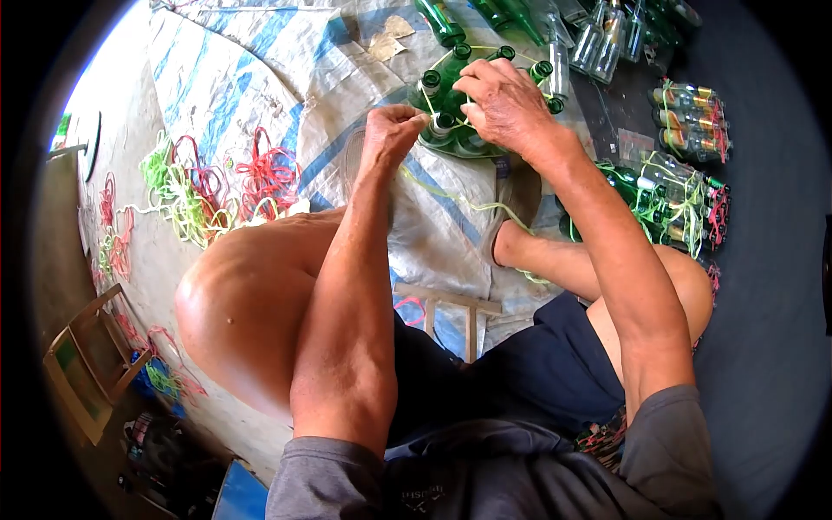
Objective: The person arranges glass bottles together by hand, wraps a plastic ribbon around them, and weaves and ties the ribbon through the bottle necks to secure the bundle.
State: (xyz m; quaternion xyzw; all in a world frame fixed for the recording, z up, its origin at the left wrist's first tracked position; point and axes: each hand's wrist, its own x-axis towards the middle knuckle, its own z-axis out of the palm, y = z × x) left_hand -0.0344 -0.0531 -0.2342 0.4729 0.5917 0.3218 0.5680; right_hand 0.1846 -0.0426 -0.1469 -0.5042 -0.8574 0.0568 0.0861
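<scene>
A cluster of green glass bottles stands upright between my feet, with pale yellow-green string running among the necks. At the cluster's near left side, my left hand is closed in a pinch on the string. My right hand reaches over the bottle tops from the right, its fingers bent and closed on the string near the middle necks. Its palm side and some of the bottles are hidden. A loose length of the same string trails over the sheet toward my right foot.
Heaps of green string and red string lie at left. A white-and-blue sheet covers the floor. Clear bottles lie at the top right; tied bottle bundles lie on the right. A wooden frame is between my legs.
</scene>
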